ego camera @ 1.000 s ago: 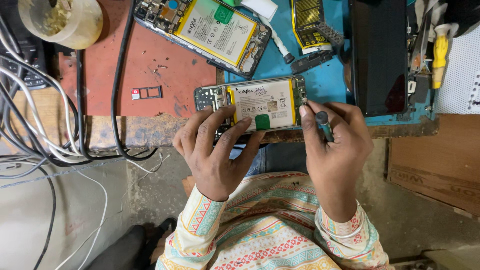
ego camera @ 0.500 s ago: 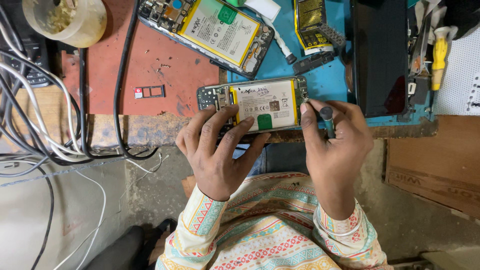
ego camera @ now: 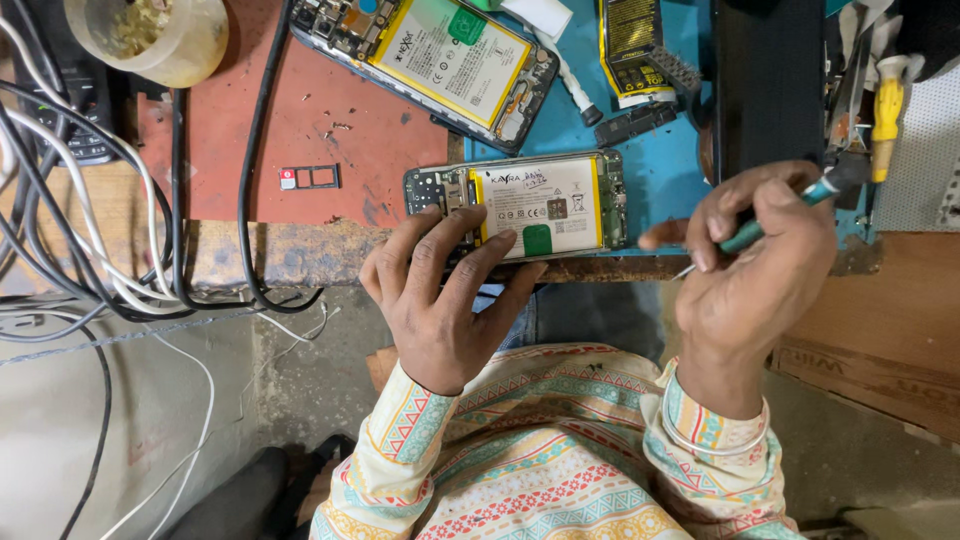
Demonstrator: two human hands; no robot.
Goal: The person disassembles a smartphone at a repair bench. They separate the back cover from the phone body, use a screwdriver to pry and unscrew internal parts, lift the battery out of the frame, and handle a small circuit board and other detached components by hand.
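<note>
While my left hand (ego camera: 440,290) lies spread over the opened phone (ego camera: 517,205) at the bench edge (ego camera: 300,255) and my right hand (ego camera: 750,260) pinches the teal screwdriver (ego camera: 780,215), I fear a slipped tip could gouge its battery.

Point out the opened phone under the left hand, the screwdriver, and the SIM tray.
opened phone (ego camera: 545,205), head view, on its battery label.
screwdriver (ego camera: 745,236), head view, on its teal handle in the right hand.
SIM tray (ego camera: 311,178), head view, on its frame.
</note>
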